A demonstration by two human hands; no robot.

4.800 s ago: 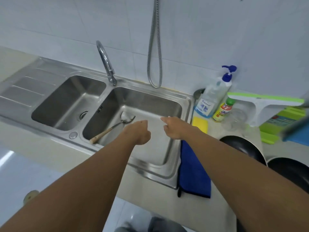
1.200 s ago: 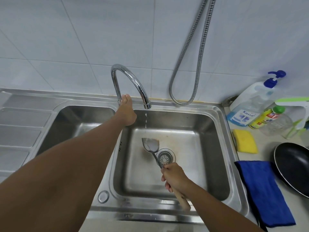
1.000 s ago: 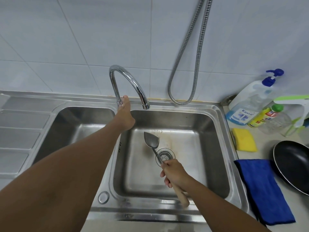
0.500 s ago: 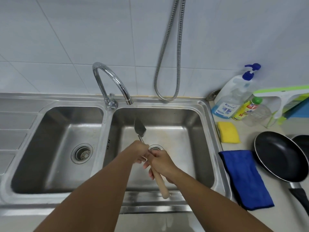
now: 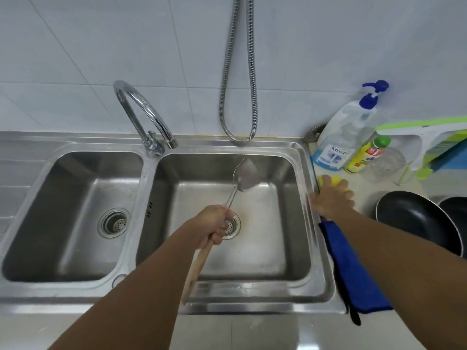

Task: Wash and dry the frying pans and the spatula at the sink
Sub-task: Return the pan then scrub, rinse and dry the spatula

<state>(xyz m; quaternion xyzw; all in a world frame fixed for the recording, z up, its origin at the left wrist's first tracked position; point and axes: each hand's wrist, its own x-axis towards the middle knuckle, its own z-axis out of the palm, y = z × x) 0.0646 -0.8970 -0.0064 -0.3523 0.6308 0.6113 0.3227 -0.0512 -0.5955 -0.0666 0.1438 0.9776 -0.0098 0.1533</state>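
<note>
Left hand grips the spatula over the sink (blade raised, presumably for scrubbing). Right of the sink, right hand spreads over the sponge, 2 frying pans beyond.

A two-basin sink sits in the counter, tap behind the divide, hose hanging behind the right basin. The left grip holds a spatula over the right basin. On the counter right of the sink, the right grip rests on a sponge; bottles stand behind it, a cloth lies before it, two pans further right.
</note>
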